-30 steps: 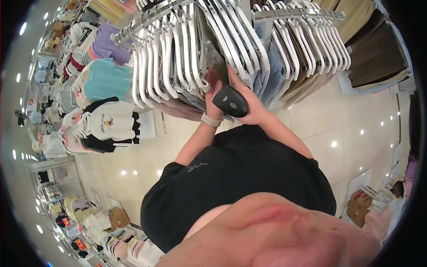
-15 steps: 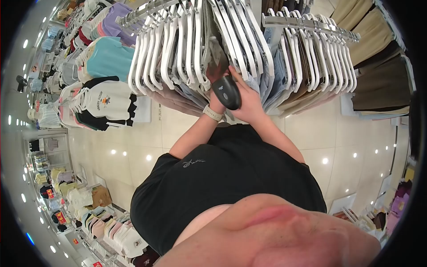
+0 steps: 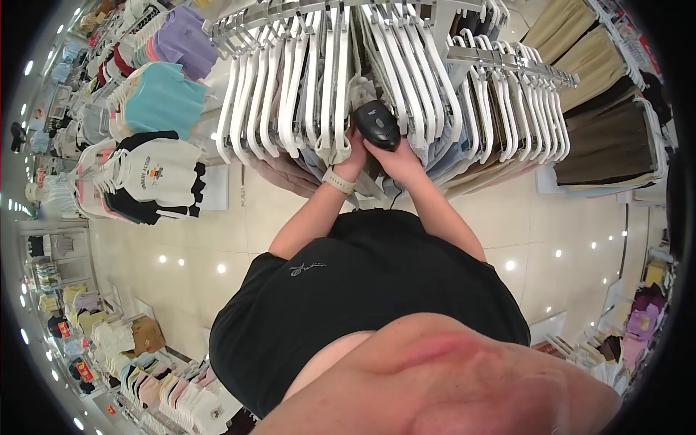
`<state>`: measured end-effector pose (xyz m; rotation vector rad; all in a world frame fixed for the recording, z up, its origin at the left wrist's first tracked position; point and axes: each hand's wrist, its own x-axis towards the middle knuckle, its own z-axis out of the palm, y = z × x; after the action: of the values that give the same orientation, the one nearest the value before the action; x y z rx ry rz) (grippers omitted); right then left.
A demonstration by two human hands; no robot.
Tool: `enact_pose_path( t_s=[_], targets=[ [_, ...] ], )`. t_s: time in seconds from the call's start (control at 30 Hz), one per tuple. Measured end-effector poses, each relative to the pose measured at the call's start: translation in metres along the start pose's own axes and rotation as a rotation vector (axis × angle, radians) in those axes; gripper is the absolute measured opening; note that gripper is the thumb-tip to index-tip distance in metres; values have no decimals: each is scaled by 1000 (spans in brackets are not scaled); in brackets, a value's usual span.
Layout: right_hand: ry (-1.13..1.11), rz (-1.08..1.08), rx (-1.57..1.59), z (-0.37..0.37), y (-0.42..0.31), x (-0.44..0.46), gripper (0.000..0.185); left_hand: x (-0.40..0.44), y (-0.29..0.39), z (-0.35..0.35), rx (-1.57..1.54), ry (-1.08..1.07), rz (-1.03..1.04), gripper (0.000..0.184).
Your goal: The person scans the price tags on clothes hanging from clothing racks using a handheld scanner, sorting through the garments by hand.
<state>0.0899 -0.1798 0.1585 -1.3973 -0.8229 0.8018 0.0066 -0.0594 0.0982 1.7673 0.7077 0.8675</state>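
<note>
A black handheld barcode scanner [image 3: 377,125] is in my right hand [image 3: 400,161], its rounded back facing up and a cord hanging below. It sits in the gap between white hangers [image 3: 395,76] with trousers on them. Close beside it, my left hand [image 3: 354,158], with a pale band on the wrist, reaches in against a light grey-beige garment [image 3: 335,148] on the left side of the gap. The fingers of that hand are hidden by the scanner and the cloth, so what they hold does not show.
A metal rail [image 3: 272,13] carries the hangers, and a second rail [image 3: 507,59] with more trousers continues to the right. Brown trousers [image 3: 602,141] hang at far right. A teal top [image 3: 163,100] and a white printed shirt [image 3: 156,174] hang at left. Pale tiled floor [image 3: 196,239] lies below.
The scanner and my right hand have moved forward, farther into the gap between the hangers. A reddish glow seen beside the scanner before no longer shows. My left hand stays near the garment.
</note>
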Motion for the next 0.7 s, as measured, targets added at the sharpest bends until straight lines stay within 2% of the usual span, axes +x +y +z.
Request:
enact_pose_path(
  t_s=[0.03,0.13,0.17,0.2,0.23,0.27,0.3,0.37,0.4,0.43,0.47,0.57,0.63,0.7],
  targets=[
    [37,9,-35,4,-4,0,40,-4,-34,5,-53,-81,-15,40],
    [19,130,-64,11,-13,-9,41,-10,0,-10,254,-137,-199,40],
    [-7,182,-65,9,-15,-14,41,-12,11,-12,225,-148,-136,40],
    [37,52,-171,7,-12,-25,40,-15,-6,-15,109,-197,-26,39],
    [76,-75,-280,5,-6,-41,40,-19,-31,-9,97,-146,220,32],
    [111,-200,-392,1,-3,-53,39,-17,-17,-12,-72,-238,27,26],
    [23,-318,-404,-9,-7,-59,46,-14,-1,-16,-228,-294,-178,26],
    [-164,-544,-418,-23,-18,-66,58,-31,-9,-11,-410,-358,-81,29],
    [-69,-529,-503,-16,-17,-71,57,-31,23,-25,-609,-471,-135,29],
    [29,-513,-584,-7,-14,-78,56,-29,39,-40,-410,-640,-267,23],
    [131,-495,-665,1,-8,-81,55,-37,27,-39,-376,-675,-164,21],
    [28,-437,-644,18,-22,-66,57,-51,1,-36,-431,-795,149,30],
    [-111,-315,-511,19,-19,-59,59,-50,-5,-42,-500,-880,233,31],
    [-130,-411,-585,26,-25,-49,55,-52,-11,-44,-519,-918,220,31]
  ],
)
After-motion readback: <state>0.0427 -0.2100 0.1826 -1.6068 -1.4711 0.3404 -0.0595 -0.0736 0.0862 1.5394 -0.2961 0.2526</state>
